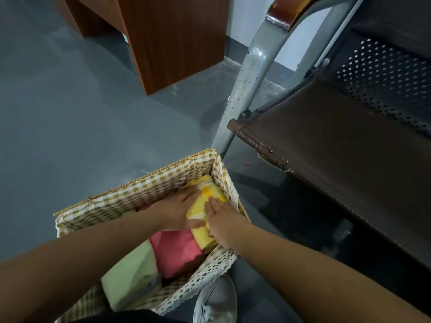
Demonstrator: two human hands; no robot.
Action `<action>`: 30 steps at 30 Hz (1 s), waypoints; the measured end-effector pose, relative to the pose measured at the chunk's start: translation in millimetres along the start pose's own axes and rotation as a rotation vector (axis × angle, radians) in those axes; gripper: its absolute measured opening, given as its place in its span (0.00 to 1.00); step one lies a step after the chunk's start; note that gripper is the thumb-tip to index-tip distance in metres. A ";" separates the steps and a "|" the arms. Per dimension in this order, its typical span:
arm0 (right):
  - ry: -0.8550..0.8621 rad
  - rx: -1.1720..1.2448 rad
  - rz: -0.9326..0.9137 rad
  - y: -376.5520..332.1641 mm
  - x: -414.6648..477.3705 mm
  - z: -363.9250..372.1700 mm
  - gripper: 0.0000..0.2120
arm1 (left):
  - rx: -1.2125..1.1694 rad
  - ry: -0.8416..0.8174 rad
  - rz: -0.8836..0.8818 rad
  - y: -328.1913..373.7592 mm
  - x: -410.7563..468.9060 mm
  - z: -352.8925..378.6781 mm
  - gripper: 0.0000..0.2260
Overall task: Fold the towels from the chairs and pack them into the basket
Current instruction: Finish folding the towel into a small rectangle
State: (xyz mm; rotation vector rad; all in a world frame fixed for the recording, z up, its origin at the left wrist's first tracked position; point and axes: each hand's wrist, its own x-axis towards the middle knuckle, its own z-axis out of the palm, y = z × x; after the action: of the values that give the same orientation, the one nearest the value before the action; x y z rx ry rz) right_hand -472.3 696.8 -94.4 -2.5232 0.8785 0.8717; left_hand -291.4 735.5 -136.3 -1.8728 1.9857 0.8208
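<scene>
Hands [200, 215] flat on yellow towel [200, 231], basket [149, 183]

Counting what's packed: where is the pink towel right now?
In the basket, the pink towel lies between the green towel and the yellow towel.

Three towels [200, 213], one basket [149, 183], two hands [177, 212].

A grey floor [58, 108] spreads beyond the hands. Far ahead of them stands a wooden cabinet [172, 40], its corner on the floor. Nearer than the hands, at the bottom edge, a grey shoe [215, 299] shows. A white wall [242, 22] rises behind.
</scene>
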 end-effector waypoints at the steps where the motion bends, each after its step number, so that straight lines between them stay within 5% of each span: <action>1: 0.004 0.020 0.010 -1.0 2.7 2.5 0.32 | 0.019 -0.010 -0.013 0.5 0.9 0.8 0.64; 4: 0.016 0.070 0.018 -0.9 3.7 5.9 0.33 | 0.018 -0.036 -0.051 8.4 -2.1 -6.1 0.61; 9: 0.081 0.220 -0.012 -0.6 -29.9 -32.8 0.28 | -0.004 0.073 -0.029 15.3 -23.1 -56.7 0.31; 12: 0.300 0.272 -0.030 8.5 -75.2 -68.6 0.21 | -0.027 0.170 0.015 33.2 -48.1 -105.1 0.20; 20: 0.687 0.364 0.220 92.4 -234.6 -117.0 0.22 | -0.048 0.506 0.137 164.4 -106.8 -232.5 0.13; 30: 0.834 0.433 0.659 229.2 -413.6 -43.2 0.23 | 0.011 0.557 0.478 416.1 -87.3 -250.4 0.11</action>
State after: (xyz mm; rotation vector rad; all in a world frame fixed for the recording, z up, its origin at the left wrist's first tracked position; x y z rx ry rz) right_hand -859.1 687.0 180.8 -2.1672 1.9556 -0.3075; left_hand -646.3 657.7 197.7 -1.7733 2.8397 0.4043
